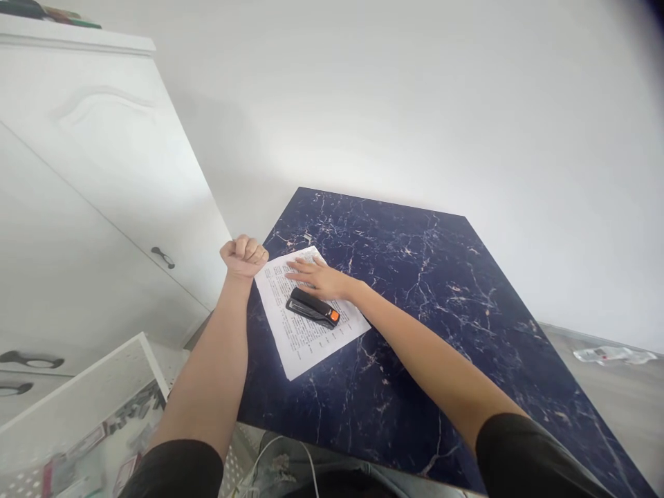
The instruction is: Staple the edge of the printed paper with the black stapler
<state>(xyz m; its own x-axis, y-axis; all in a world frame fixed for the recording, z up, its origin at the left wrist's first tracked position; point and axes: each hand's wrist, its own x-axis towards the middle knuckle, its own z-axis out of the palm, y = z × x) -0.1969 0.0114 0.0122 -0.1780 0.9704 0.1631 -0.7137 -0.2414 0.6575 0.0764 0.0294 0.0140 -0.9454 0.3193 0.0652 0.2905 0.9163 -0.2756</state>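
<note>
A small stack of printed paper lies at an angle on the left side of the dark blue marbled table. On top of it rests a black stapler with an orange piece at one end. My right hand lies flat on the sheets just beyond the stapler, fingers stretched out and spread. My left hand is closed in a fist at the upper left corner of the paper, by the table's left edge. Whatever is inside its curled fingers is hidden.
White cabinets with dark handles stand to the left. Below them a white bin holds assorted packets and small items. A white cable crosses my lap. Clear plastic packaging lies on the floor at right. A white wall rises behind the table.
</note>
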